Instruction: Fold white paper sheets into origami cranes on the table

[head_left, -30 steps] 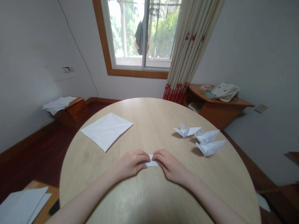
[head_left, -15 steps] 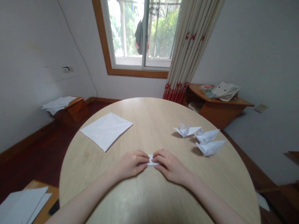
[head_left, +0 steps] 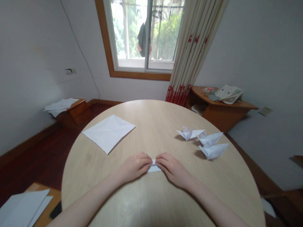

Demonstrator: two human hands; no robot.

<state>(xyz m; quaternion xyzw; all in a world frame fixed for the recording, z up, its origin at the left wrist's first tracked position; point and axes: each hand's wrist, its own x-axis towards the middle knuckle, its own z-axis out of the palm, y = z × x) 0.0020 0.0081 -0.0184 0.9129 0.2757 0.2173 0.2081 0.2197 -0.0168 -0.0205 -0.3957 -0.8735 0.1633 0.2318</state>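
Note:
A small folded piece of white paper [head_left: 154,168] lies on the round wooden table [head_left: 142,198] near its middle. My left hand [head_left: 138,166] pinches its left end, thumb and fingers together. At the right end, my right hand [head_left: 170,167] grips the paper the same way. A raised fold runs between the two sets of fingertips, and a flat strip shows on the near side. Both ends are hidden under the fingers.
A larger creased sheet of white paper [head_left: 109,132] lies at the left of the table. Several folded paper cranes [head_left: 214,151] stand at the right. Low at the left, more white sheets [head_left: 22,208] rest on a wooden surface. A curtained window [head_left: 144,34] is beyond.
The fingertips have drawn the far edge of the folded paper up into a fold, and more of its near strip shows. The view has shifted slightly; the cranes and large sheet stay put.

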